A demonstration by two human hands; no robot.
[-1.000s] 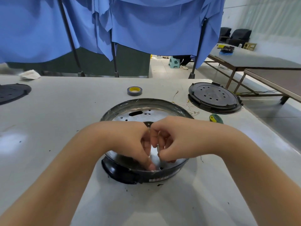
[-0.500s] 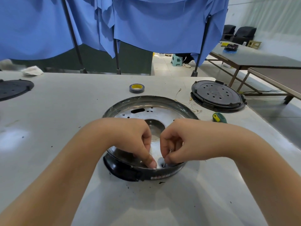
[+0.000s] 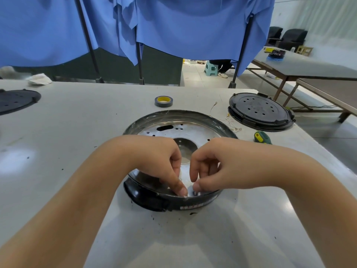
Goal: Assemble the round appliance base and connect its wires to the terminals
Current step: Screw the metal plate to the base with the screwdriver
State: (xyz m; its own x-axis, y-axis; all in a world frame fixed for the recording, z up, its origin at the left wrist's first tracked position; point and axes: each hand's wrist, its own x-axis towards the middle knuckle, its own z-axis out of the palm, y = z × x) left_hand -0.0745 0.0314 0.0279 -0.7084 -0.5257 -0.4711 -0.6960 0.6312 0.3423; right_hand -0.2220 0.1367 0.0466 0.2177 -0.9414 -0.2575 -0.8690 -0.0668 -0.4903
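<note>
head view: round appliance base (image 3: 179, 130) at mid-table (image 3: 77, 122), both hands inside near rim. left hand (image 3: 160, 161) curled, thumb pressing down on metal plate. right hand (image 3: 210, 165) curled, fingertips (image 3: 196, 187) pinching something small, too tiny to identify. tape roll (image 3: 163, 101) behind, black lid (image 3: 258, 111) and green-handled tool (image 3: 262, 137) to right.

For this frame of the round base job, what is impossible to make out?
All in the head view:
- What the fingertips work on at the near rim of the round base: the left hand and right hand cover it.
- Any wire or terminal there: too small, hidden by fingers.
- The label on the base's near wall: too blurred to read.
- The black disc at far left: cut off by the edge.
- The person behind the blue cloth: only legs show.
</note>
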